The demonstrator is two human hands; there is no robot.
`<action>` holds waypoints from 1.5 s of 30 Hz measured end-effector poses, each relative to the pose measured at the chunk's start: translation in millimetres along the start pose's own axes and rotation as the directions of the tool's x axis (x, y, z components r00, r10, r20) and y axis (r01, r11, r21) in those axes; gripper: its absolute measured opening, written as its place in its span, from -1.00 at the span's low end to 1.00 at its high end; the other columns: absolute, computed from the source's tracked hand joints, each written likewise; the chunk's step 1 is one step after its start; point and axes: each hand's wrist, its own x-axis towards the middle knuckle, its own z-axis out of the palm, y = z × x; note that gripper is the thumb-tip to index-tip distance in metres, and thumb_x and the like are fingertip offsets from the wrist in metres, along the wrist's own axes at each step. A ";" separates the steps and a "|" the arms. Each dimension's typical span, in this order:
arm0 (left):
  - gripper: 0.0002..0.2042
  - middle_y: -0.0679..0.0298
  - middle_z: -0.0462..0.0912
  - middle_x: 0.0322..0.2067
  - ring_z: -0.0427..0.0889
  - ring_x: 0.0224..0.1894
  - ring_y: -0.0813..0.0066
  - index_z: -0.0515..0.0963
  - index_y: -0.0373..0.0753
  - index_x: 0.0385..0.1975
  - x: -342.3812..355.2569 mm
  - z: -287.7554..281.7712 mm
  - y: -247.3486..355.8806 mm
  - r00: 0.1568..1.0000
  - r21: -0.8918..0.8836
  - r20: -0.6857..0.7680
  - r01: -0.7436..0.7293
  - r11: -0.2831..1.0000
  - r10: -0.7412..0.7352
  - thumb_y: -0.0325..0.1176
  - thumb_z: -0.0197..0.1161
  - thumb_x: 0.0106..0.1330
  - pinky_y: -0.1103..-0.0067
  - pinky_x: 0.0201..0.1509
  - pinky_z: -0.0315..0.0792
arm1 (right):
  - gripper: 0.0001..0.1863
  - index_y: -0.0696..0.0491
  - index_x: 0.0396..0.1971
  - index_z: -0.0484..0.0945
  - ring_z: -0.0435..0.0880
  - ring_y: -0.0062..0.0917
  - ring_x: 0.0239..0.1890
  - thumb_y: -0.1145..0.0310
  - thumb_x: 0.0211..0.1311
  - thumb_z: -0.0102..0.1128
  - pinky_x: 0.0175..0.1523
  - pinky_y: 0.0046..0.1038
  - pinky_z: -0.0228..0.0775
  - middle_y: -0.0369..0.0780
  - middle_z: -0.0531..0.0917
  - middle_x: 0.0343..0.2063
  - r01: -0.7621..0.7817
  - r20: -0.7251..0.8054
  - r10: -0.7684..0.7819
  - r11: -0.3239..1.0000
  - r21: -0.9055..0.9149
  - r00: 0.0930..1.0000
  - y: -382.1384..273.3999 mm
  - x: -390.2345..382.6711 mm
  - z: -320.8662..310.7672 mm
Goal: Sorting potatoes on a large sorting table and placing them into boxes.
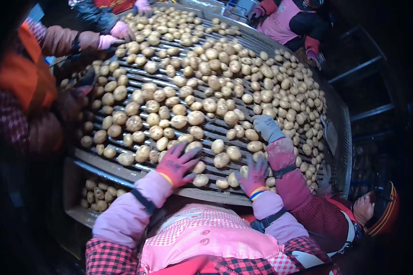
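My left hand point(176, 163), in a pink and dark-grey glove, has its fingers spread on the slatted metal grading bed, touching a potato point(192, 147) near its fingertips. My right hand point(253, 178), gloved alike, also has spread fingers over the slats, beside a potato point(233, 178); whether it touches that one I cannot tell. Pale, round potatoes point(221, 160) lie loose around both hands, more thinly between them and densely farther back and to the right.
A co-worker's grey-gloved hand point(268, 128) reaches in just right of my right hand. Other workers stand at the left point(27, 82), top left point(89, 13) and top right point(289, 23). A lower trough point(78, 211) holds potatoes at lower left. Metal rails point(367, 112) run along the right.
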 end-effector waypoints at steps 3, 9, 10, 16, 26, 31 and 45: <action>-0.40 0.20 0.36 0.28 0.24 0.34 -0.05 0.53 0.02 0.13 -11.7 -18.8 -11.5 0.998 0.034 0.050 0.032 0.999 -0.033 -0.06 0.41 -0.01 0.06 0.37 0.18 | 0.05 0.10 0.40 0.14 -0.14 0.21 0.45 -0.37 0.07 0.12 0.41 0.26 -0.37 0.05 0.12 0.40 0.109 -0.028 -0.111 0.991 -0.078 0.993 -26.6 0.3 11.5; -0.64 0.12 0.46 0.18 0.30 0.28 -0.08 0.63 0.02 -0.11 -63.9 -49.1 -66.9 0.930 0.204 -0.128 0.366 0.908 -0.345 -0.29 0.35 0.01 0.07 0.35 0.15 | -0.29 -0.06 0.27 0.39 0.31 -0.05 0.25 -0.16 0.20 0.13 0.32 -0.03 0.14 -0.03 0.37 0.24 0.554 -0.114 -0.552 0.760 0.340 0.826 -114.5 38.3 -7.4; -0.63 0.10 0.45 0.20 0.30 0.28 -0.10 0.62 -0.01 -0.11 -66.6 -48.2 -72.9 0.899 0.180 -0.176 0.429 0.885 -0.400 -0.29 0.36 -0.01 0.06 0.34 0.14 | -0.40 -0.08 0.19 0.47 0.38 -0.12 0.20 -0.06 0.21 0.17 0.27 -0.07 0.21 -0.09 0.46 0.17 0.541 -0.185 -0.511 0.755 0.371 0.839 -127.0 56.9 -19.8; -0.47 0.06 0.28 0.33 0.18 0.36 -0.16 0.50 -0.05 0.15 -63.1 -20.6 -41.9 0.675 0.136 -0.292 0.731 0.669 -0.678 -0.08 0.32 0.13 0.04 0.45 -0.03 | -0.61 -0.16 0.04 0.55 0.62 -0.30 -0.05 0.19 0.19 0.20 -0.06 -0.18 0.43 -0.23 0.64 -0.17 0.737 -0.025 -0.742 0.670 -0.088 0.670 -224.6 163.9 -46.5; -0.41 0.16 0.35 0.29 0.41 0.29 0.29 0.22 -0.13 0.38 -80.1 -27.2 24.1 0.556 -0.932 0.211 -0.133 -0.336 -0.804 -0.33 0.24 0.36 0.39 0.30 0.35 | -0.37 -0.09 0.04 0.57 0.59 -0.21 0.01 -0.04 -0.06 0.43 0.06 -0.18 0.43 -0.12 0.60 -0.06 0.632 -0.063 -0.629 0.769 0.090 0.775 -229.4 129.6 -46.8; -0.52 0.11 0.45 0.19 0.55 0.13 0.31 0.24 -0.18 0.34 -99.5 -44.2 49.1 0.649 -0.924 -0.320 -0.054 0.378 -0.690 -0.16 0.05 0.51 0.48 0.20 0.50 | -0.26 0.08 0.24 0.37 0.49 -0.09 0.16 -0.01 0.14 0.32 0.29 -0.19 0.29 0.02 0.54 0.08 0.759 -0.164 -0.827 0.390 0.521 0.538 -194.1 65.6 -67.6; -0.53 0.03 0.51 0.11 0.57 0.07 0.24 0.28 0.03 0.37 -378.9 -40.1 141.0 -0.123 -0.492 -0.035 -0.862 0.125 -0.992 -0.15 0.05 0.48 0.43 -0.18 0.63 | -0.29 -0.02 0.24 0.43 0.21 -0.06 0.37 -0.09 0.13 0.26 0.41 0.04 -0.09 -0.02 0.41 0.23 0.865 -0.372 -0.816 0.497 -0.062 0.442 -278.8 154.8 -41.1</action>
